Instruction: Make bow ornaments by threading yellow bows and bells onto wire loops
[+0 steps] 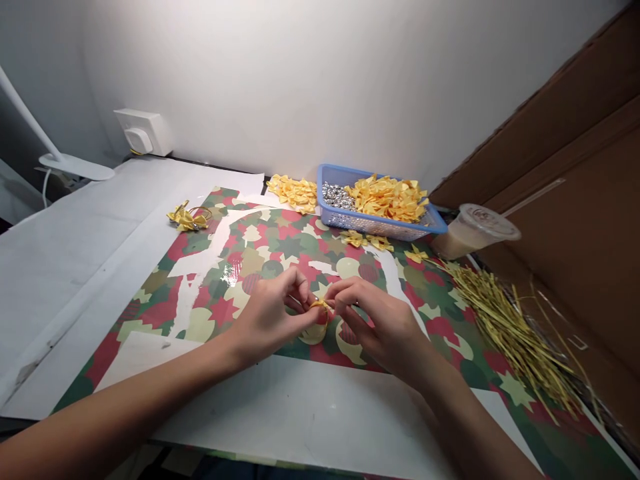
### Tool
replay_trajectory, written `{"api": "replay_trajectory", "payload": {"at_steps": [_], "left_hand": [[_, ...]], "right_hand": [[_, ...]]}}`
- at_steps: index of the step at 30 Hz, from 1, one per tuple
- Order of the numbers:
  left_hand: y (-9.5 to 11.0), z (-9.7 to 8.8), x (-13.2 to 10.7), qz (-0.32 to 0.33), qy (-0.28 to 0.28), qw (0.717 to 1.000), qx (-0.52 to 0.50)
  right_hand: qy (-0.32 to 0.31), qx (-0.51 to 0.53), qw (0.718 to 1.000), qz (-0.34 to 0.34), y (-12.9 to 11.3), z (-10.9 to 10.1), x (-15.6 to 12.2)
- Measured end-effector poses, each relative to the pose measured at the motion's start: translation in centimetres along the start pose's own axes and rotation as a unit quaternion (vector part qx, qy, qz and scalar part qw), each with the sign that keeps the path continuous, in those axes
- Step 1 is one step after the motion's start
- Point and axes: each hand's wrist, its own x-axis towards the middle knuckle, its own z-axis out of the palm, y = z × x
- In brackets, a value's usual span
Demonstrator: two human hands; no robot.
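Observation:
Over the patterned sheet, my left hand (275,303) and my right hand (375,317) meet with fingertips pinched close together. Between them is a small yellow ribbon bow (323,304), partly covered by the fingers. A thin gold tie (327,323) curves down below it. A tiny shiny bit shows near the left fingertips, too small to name. Both hands are closed on the bow and its tie; which fingers grip which part I cannot tell. To the left lies a small cluster of yellow bows (187,217) with gold wire loops.
A blue basket (327,217) at the wall holds yellow bows and small silver bells. Loose yellow bows (294,192) lie beside it. At right are a lidded plastic cup (463,237), a bundle of gold ties (505,327) and brown cardboard (575,173). A lamp base (77,167) stands left.

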Motion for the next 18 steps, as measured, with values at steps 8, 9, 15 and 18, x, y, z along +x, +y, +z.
{"api": "replay_trajectory", "payload": {"at_steps": [8,9,15,18], "left_hand": [[-0.09,0.04,0.04,0.015,0.0,1.0,0.017],[-0.09,0.04,0.04,0.014,0.0,1.0,0.017],[-0.12,0.09,0.01,0.015,-0.002,1.0,0.02],[-0.14,0.05,0.03,0.025,0.002,0.999,0.033]], "right_hand": [[0.011,-0.009,1.0,-0.004,-0.09,0.04,0.17],[0.011,-0.01,1.0,-0.008,-0.08,0.06,0.18],[0.025,-0.017,0.999,-0.015,0.1,0.29,0.24],[0.035,-0.027,0.999,-0.015,0.11,0.41,0.29]]}}
